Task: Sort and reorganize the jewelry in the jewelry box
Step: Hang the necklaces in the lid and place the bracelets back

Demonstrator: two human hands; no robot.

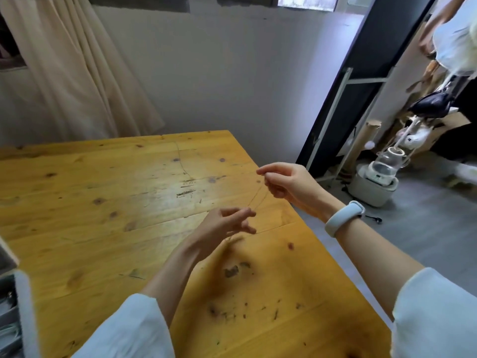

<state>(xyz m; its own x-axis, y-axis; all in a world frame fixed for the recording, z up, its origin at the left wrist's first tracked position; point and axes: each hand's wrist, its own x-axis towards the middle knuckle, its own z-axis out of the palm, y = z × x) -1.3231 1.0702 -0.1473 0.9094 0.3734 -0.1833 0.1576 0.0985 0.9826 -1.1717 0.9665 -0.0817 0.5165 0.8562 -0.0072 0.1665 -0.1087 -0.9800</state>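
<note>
Mid-task by my read: one thin fine-link metal chain point(258, 196) is out above the yellow knotty wooden surface point(103, 202), stretched between both hands, not yet stowed. Right hand point(286, 183) pinches its upper end, fingers curled. Left hand point(222, 226) pinches the lower end, other fingers loosely spread. Grey compartmented jewelry box point(10, 306) sits at far left, contents unclear.
</note>
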